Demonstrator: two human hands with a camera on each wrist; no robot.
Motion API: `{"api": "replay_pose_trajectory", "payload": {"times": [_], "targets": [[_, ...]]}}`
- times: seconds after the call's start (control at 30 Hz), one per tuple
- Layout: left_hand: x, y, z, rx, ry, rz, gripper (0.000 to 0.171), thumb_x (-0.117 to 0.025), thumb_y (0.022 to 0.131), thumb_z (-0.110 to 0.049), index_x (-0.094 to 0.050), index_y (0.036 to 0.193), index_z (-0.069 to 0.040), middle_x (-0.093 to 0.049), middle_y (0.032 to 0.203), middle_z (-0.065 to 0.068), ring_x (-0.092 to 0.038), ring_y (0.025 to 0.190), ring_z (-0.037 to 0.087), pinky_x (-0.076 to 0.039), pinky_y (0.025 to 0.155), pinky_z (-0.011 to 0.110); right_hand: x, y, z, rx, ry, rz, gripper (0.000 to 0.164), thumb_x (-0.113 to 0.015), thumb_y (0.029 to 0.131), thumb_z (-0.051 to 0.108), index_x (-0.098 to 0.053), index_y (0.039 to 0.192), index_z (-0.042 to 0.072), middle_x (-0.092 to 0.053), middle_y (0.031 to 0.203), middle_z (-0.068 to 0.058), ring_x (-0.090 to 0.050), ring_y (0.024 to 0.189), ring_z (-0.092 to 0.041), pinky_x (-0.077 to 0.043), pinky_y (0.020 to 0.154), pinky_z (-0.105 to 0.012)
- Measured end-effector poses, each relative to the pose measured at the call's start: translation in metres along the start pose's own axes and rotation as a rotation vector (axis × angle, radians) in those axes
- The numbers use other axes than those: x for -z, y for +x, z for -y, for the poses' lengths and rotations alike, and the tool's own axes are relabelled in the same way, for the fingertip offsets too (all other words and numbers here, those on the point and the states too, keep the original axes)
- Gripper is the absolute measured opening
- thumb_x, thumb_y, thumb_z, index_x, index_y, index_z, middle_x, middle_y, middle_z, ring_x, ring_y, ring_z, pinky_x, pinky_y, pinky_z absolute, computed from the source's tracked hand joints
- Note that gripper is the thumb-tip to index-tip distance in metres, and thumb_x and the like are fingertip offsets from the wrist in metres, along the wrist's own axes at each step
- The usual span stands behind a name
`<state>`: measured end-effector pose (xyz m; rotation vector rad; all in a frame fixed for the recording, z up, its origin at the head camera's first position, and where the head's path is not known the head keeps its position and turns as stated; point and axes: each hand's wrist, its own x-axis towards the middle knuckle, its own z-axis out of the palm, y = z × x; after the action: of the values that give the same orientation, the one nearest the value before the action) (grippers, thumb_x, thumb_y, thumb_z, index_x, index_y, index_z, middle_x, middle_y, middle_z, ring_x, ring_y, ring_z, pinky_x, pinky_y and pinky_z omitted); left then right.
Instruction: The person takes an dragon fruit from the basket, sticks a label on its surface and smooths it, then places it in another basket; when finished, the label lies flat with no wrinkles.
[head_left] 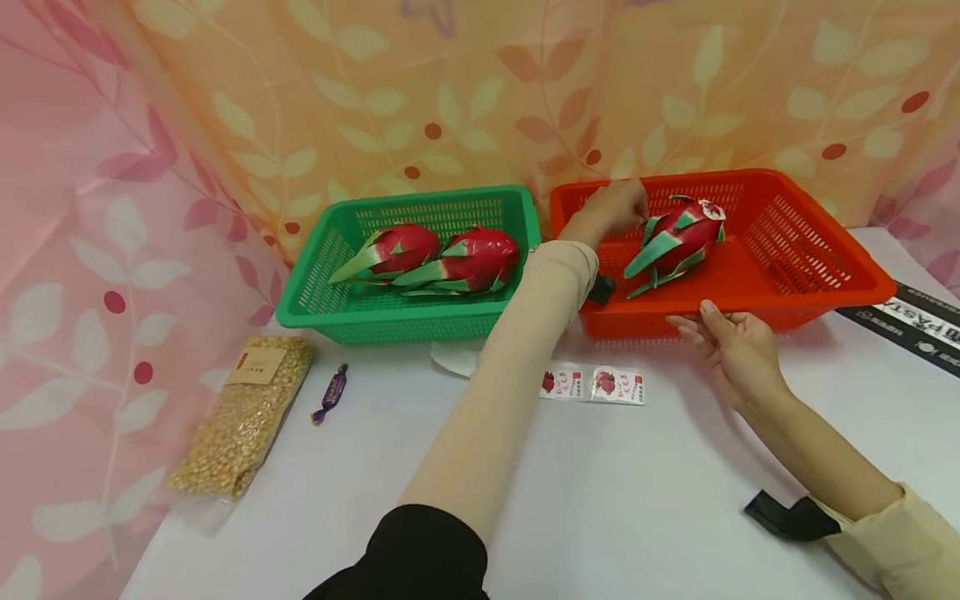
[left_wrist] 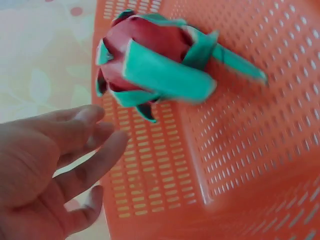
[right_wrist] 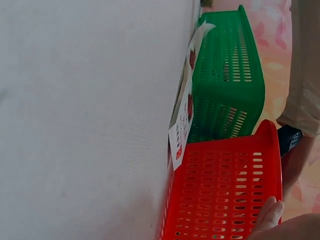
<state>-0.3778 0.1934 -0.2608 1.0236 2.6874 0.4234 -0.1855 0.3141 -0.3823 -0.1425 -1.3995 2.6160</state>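
Observation:
A red dragon fruit with green scales lies in the red-orange basket. My left hand is over the basket's back left part, beside this fruit. In the left wrist view, the hand has its fingers spread and loosely bent, apart from the dragon fruit. At the basket's front, my right hand touches the outer wall near the rim, its thumb up and fingers extended. The right wrist view shows only the fingers against the red basket.
A green basket with two dragon fruits stands to the left. In front lie printed labels, a purple-wrapped candy and a bag of yellow kernels. A black pasta package lies at the right, partly behind the red basket.

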Motion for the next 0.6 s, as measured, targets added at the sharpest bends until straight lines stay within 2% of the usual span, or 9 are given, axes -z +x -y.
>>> {"api": "replay_pose_trajectory", "payload": {"times": [0.07,0.13,0.2,0.3,0.4,0.5,0.6], "targets": [[0.001,-0.004,0.004,0.008,-0.05,0.065,0.026,-0.055,0.091,-0.03,-0.066,0.107,-0.013,-0.057,0.088,-0.002,-0.054,0.08,0.013,-0.044,0.074,0.023,0.009,0.008,-0.007,-0.008,-0.011,0.002,0.019,-0.06,0.087,0.015,-0.052,0.098,0.001,-0.071,0.09,-0.011,-0.068,0.09,-0.022,-0.051,0.075,-0.024],[0.002,-0.009,0.007,0.033,-0.111,0.136,0.035,-0.056,0.089,-0.035,-0.062,0.114,-0.011,-0.055,0.091,-0.002,-0.057,0.08,0.015,-0.047,0.076,0.023,0.016,0.014,-0.013,-0.01,-0.014,0.01,0.021,-0.061,0.087,0.015,-0.052,0.099,0.0,-0.071,0.092,-0.012,-0.068,0.091,-0.024,-0.051,0.075,-0.025],[0.006,-0.015,0.011,0.039,-0.125,0.166,0.039,-0.055,0.089,-0.036,-0.058,0.119,-0.011,-0.055,0.097,0.0,-0.058,0.083,0.015,-0.047,0.079,0.023,0.017,0.017,-0.017,-0.011,-0.001,0.022,0.025,-0.061,0.087,0.014,-0.049,0.103,-0.001,-0.07,0.094,-0.014,-0.067,0.092,-0.025,-0.05,0.075,-0.025],[0.019,-0.024,0.017,0.027,-0.104,0.121,0.036,-0.054,0.091,-0.033,-0.057,0.12,-0.013,-0.055,0.109,-0.002,-0.055,0.078,0.011,-0.045,0.075,0.021,0.012,0.022,-0.015,-0.011,0.017,0.038,0.027,-0.06,0.088,0.014,-0.046,0.105,-0.002,-0.07,0.097,-0.015,-0.067,0.092,-0.026,-0.051,0.075,-0.025],[0.035,-0.031,0.025,-0.06,-0.099,0.046,0.03,-0.051,0.093,-0.026,-0.06,0.118,-0.01,-0.057,0.109,0.001,-0.051,0.07,0.009,-0.044,0.072,0.02,0.006,0.025,-0.007,-0.02,0.027,0.044,0.025,-0.059,0.088,0.013,-0.047,0.104,-0.001,-0.07,0.097,-0.015,-0.066,0.093,-0.027,-0.051,0.075,-0.025],[0.046,-0.038,0.031,-0.147,-0.158,0.016,0.03,-0.049,0.094,-0.02,-0.059,0.119,-0.005,-0.058,0.107,0.005,-0.053,0.066,0.01,-0.047,0.074,0.021,0.002,0.024,0.003,-0.033,-0.01,0.042,0.021,-0.057,0.089,0.014,-0.049,0.103,0.001,-0.071,0.095,-0.014,-0.068,0.09,-0.023,-0.053,0.07,-0.021],[0.051,-0.045,0.04,-0.19,-0.214,0.0,0.028,-0.05,0.094,-0.017,-0.06,0.117,-0.003,-0.059,0.099,0.005,-0.055,0.067,0.012,-0.048,0.074,0.022,-0.005,0.018,0.011,-0.049,-0.025,0.036,0.016,-0.056,0.09,0.014,-0.05,0.099,0.002,-0.072,0.09,-0.011,-0.069,0.086,-0.021,-0.053,0.066,-0.019]]}}
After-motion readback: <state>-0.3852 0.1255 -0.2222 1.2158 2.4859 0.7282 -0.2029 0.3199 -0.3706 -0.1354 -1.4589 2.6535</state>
